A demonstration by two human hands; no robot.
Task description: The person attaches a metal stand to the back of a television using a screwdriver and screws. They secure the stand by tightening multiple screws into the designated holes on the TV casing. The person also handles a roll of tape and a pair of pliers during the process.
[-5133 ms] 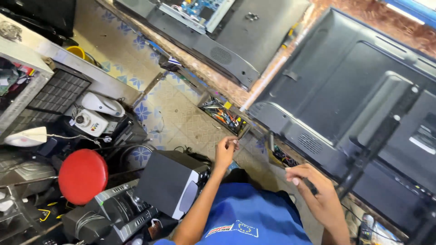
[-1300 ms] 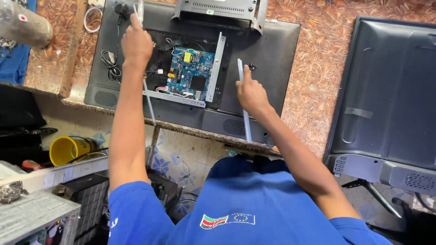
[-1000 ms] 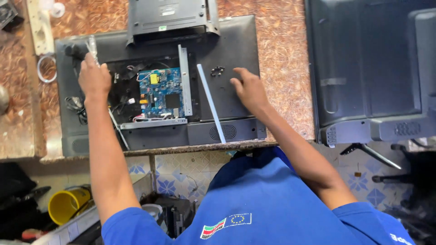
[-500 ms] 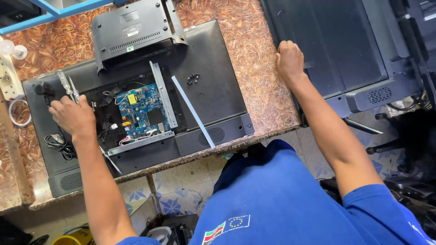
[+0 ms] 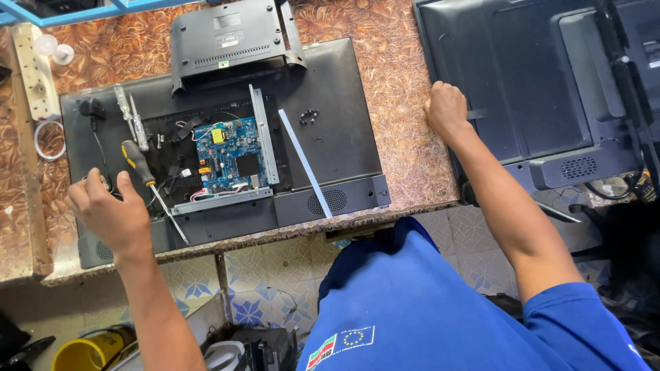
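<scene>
A flat television (image 5: pixel 344 137) lies face down on the brown patterned counter, its back open over a blue circuit board (image 5: pixel 230 154). My left hand (image 5: pixel 106 209) rests curled on its lower left corner; my thumb is beside the yellow-and-black handle of a screwdriver (image 5: pixel 137 161), and a black cord (image 5: pixel 102 154) runs under my fingers. Whether this hand grips anything is unclear. My right hand (image 5: pixel 447 110) is closed on the left edge of a second black television (image 5: pixel 536 82) at the right.
The removed back cover (image 5: pixel 227 38) lies at the far edge, a white strip (image 5: pixel 306 165) and loose screws (image 5: pixel 309 115) on the panel. Two slim tools (image 5: pixel 130 124), a power strip (image 5: pixel 27 69), a bulb (image 5: pixel 48 45). A yellow bucket (image 5: pixel 86 354) stands below.
My right hand left the open television and took hold of the second one's edge. My left hand came down from the upper left to the lower left corner, beside the screwdriver.
</scene>
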